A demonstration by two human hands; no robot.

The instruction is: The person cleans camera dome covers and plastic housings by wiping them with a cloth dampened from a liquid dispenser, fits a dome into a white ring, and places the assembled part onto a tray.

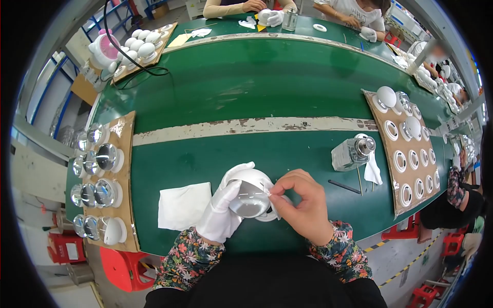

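My left hand (pixel 220 209), in a white glove, is wrapped round a shiny silver dome (pixel 250 200) with a white ring at its base. The dome is tilted, its mirrored side facing me. My bare right hand (pixel 306 205) is pinched at the dome's right edge, thumb against forefinger. Something small and white shows at the fingertips, too small to name. Left of my gloved hand lies a folded white cloth (pixel 184 206). On my right stand a clear bottle with a metal top (pixel 348 155), a dark thin stick (pixel 344 186) and a crumpled white cloth (pixel 373 170).
A cardboard sheet (pixel 129 174) at left bears several mirrored domes. Another cardboard sheet (pixel 381 134) at right carries white rings and a few globes. Across the green table (pixel 231 82), co-workers handle white pieces near a pink-and-white fan (pixel 105 49) and its black cable.
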